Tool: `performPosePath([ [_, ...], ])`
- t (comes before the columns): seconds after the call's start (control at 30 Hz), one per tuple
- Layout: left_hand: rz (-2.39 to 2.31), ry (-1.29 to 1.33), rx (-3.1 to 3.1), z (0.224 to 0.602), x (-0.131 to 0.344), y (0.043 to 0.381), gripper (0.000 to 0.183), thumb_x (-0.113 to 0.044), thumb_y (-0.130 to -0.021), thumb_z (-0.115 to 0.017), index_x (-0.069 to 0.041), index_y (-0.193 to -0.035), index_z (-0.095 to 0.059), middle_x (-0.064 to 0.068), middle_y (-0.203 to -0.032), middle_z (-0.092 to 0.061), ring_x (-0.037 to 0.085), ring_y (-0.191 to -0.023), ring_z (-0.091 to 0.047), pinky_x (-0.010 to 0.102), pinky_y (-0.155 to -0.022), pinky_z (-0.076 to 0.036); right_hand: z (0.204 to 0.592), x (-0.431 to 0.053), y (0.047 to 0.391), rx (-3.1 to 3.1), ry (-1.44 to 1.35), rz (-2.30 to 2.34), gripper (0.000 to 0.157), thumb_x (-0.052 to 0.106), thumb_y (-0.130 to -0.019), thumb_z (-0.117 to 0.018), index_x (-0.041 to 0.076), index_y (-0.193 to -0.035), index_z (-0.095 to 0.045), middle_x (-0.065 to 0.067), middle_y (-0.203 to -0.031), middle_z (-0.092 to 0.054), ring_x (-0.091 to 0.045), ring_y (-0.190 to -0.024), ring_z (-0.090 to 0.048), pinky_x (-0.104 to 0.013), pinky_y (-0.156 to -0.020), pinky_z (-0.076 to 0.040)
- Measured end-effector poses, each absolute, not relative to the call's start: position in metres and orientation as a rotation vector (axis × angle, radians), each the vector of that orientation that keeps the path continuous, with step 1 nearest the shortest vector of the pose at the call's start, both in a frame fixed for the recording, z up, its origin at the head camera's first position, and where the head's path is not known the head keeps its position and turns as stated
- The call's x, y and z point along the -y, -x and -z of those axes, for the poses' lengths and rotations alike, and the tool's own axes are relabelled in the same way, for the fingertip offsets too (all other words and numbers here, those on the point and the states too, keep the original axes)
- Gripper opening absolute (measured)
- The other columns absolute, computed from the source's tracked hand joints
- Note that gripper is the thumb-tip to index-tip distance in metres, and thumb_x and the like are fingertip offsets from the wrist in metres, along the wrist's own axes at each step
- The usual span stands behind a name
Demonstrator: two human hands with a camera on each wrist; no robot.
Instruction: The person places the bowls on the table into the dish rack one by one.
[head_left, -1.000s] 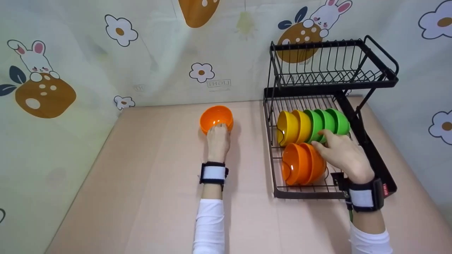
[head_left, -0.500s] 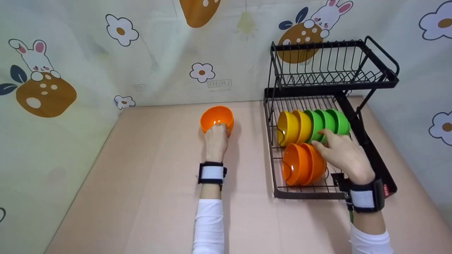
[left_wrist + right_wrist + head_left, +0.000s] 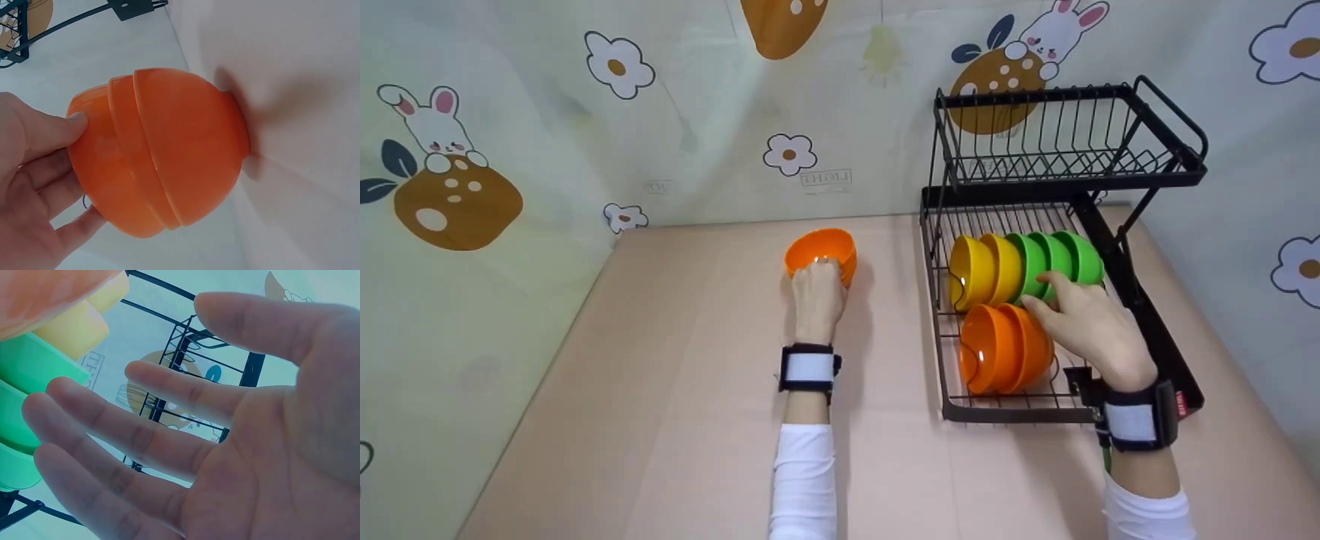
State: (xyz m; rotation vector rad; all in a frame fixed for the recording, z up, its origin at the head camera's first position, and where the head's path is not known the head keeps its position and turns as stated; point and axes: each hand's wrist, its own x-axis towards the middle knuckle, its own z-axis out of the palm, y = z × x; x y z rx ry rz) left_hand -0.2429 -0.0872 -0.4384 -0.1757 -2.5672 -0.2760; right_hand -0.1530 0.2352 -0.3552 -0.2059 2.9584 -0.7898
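Observation:
On the table at the middle, my left hand (image 3: 819,300) grips the top of a nested stack of orange bowls (image 3: 829,244). In the left wrist view, the thumb presses the outside of the upper orange bowl (image 3: 107,163) at its rim, and the other fingertips are hidden by it. The lowest orange bowl (image 3: 191,146) has its foot at the tabletop. My right hand (image 3: 1091,330) hovers at the dish rack with fingers spread, holding nothing. Close to its fingers are green bowls (image 3: 1084,259) and two orange bowls (image 3: 990,352) standing on edge.
The black two-tier dish rack (image 3: 1050,415) stands on the right of the table (image 3: 660,375). Two yellow bowls (image 3: 971,270) share the back row of its lower tier with the green ones. The upper basket (image 3: 1072,180) overhangs the rear. A patterned curtain (image 3: 697,112) borders the table.
The top orange bowl at my left hand has tipped slightly, its near rim rising and its opening looking narrower. My left hand shifted a little left. The right hand stays put.

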Motion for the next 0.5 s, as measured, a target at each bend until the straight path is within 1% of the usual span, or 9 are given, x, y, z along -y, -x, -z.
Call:
performPosePath([
  [0.17,0.289,0.191,2.533,0.432,0.087,0.241,0.007,0.009,-0.090,-0.078,0.005,-0.084,-0.076,0.017,-0.074,-0.072,0.031,-0.063,-0.070,0.038,-0.061,-0.059,0.355,-0.235,0.153,-2.959,0.195,0.793,0.056,0.031,-0.114,-0.056,-0.009,-0.152,-0.050,-0.003,-0.073,-0.050,-0.020,-0.062,-0.050,-0.031,-0.052,-0.038],
  [0.3,0.300,0.224,2.482,0.425,0.086,0.237,0.008,0.008,-0.090,-0.079,0.005,-0.083,-0.076,0.016,-0.073,-0.071,0.033,-0.064,-0.069,0.039,-0.062,-0.059,0.354,-0.235,0.153,-2.971,0.187,0.789,0.056,0.031,-0.113,-0.057,-0.009,-0.152,-0.050,-0.004,-0.074,-0.051,-0.021,-0.063,-0.051,-0.033,-0.053,-0.039],
  [0.43,0.342,0.303,2.412,0.419,0.084,0.234,0.008,0.004,-0.092,-0.081,0.004,-0.085,-0.077,0.016,-0.075,-0.073,0.034,-0.069,-0.072,0.043,-0.071,-0.061,0.354,-0.234,0.154,-2.993,0.182,0.793,0.057,0.032,-0.113,-0.057,-0.010,-0.151,-0.051,-0.005,-0.074,-0.052,-0.021,-0.063,-0.051,-0.033,-0.053,-0.040],
  [0.5,0.368,0.358,2.364,0.416,0.083,0.232,0.008,0.003,-0.093,-0.080,0.004,-0.085,-0.077,0.015,-0.077,-0.074,0.034,-0.072,-0.073,0.045,-0.076,-0.062,0.355,-0.235,0.155,-2.997,0.180,0.820,0.058,0.033,-0.114,-0.057,-0.010,-0.152,-0.050,-0.006,-0.076,-0.056,-0.020,-0.064,-0.052,-0.031,-0.053,-0.040],
])
